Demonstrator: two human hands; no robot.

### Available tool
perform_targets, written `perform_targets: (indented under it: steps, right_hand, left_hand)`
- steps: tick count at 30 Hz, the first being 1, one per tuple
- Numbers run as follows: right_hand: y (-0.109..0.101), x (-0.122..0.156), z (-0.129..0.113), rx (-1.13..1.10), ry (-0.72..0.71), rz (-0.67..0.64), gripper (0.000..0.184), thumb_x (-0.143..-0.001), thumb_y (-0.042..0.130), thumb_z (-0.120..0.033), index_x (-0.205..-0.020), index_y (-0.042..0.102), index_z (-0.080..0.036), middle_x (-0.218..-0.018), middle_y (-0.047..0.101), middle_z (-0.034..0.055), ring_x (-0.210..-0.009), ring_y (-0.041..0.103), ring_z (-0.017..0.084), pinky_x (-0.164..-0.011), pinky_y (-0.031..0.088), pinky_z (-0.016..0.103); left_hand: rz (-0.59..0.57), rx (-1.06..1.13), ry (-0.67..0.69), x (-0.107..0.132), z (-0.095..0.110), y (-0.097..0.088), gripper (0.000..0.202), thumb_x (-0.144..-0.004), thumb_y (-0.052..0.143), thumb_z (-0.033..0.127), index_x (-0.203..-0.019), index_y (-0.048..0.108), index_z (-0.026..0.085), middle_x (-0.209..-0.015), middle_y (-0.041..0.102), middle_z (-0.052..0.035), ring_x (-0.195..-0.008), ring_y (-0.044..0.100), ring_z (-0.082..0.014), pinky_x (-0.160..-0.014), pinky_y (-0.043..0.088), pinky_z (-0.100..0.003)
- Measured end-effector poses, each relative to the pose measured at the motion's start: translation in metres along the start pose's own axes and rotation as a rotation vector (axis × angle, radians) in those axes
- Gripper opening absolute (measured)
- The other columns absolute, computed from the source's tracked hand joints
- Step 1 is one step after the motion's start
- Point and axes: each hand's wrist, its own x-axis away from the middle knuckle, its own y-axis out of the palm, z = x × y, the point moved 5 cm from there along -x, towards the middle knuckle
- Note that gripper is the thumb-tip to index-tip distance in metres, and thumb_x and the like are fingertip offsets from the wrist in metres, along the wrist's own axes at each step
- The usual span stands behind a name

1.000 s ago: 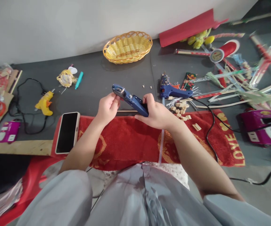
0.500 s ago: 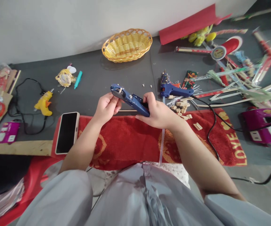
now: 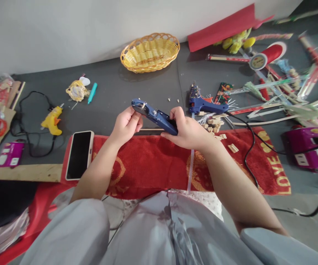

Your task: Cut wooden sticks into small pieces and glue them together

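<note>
Cutter [image 3: 154, 116], blue with a metal head, is raised over the far edge of the towel [image 3: 147, 162]. Its head points to 10 o'clock, and both hands share it.

From the left, a yellow glue gun [image 3: 52, 119] lies well off at 9 o'clock. A phone [image 3: 78, 154] rests on the towel's left end at 8 o'clock. Next comes the left hand [image 3: 125, 125], with thumb and fingertips pinched at the cutter's head, where a small pale piece shows. I cannot tell whether it grips that piece or the head itself. A basket [image 3: 150, 51] stands at 12 o'clock by the wall.

The right hand [image 3: 188, 130] is wrapped round the handles, grasping them. Past it, at 3 o'clock, a blue glue gun [image 3: 205, 106] and a heap of wood bits [image 3: 214, 125] lie just beside each other.

In my judgement the work goes best if the right hand holds the handles steady and level. The left fingertips should stay clear of the blade, touching only the outer side of the head.
</note>
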Motion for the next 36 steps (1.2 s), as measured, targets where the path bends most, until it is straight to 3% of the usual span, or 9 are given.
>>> perform_targets:
  steps: [16,23,36]
  right_hand:
    - [-0.0004,-0.0005,0.0025,0.016,0.018,-0.001,0.038,-0.077,0.059,-0.037,-0.098,0.031,-0.022,-0.077,0.051,0.0006,-0.061,0.050,0.017,-0.057,0.037,0.030]
    - [0.0028,-0.0002,-0.0006,0.028,-0.027,0.002,0.032,-0.080,0.054,-0.036,-0.101,0.035,-0.021,-0.080,0.055,0.0028,-0.058,0.050,0.017,-0.056,0.036,0.029]
    - [0.0050,-0.0014,-0.0008,-0.007,0.006,-0.012,0.032,-0.078,0.053,-0.035,-0.099,0.033,-0.021,-0.075,0.053,0.0009,-0.056,0.047,0.015,-0.056,0.035,0.029]
  left_hand:
    - [-0.005,-0.136,0.051,-0.0017,0.0079,-0.0016,0.040,-0.095,0.041,0.049,-0.069,0.050,0.019,-0.044,0.043,0.0057,-0.039,0.042,-0.0061,-0.044,0.035,-0.022]
    - [0.013,-0.145,0.059,-0.0019,0.0092,-0.0023,0.042,-0.095,0.041,0.049,-0.066,0.049,0.020,-0.043,0.043,0.0049,-0.040,0.042,-0.0066,-0.044,0.035,-0.023]
    - [0.025,-0.136,0.049,-0.0023,0.0018,-0.0022,0.041,-0.095,0.039,0.049,-0.072,0.056,0.019,-0.044,0.042,0.0050,-0.040,0.041,-0.0072,-0.044,0.034,-0.023]
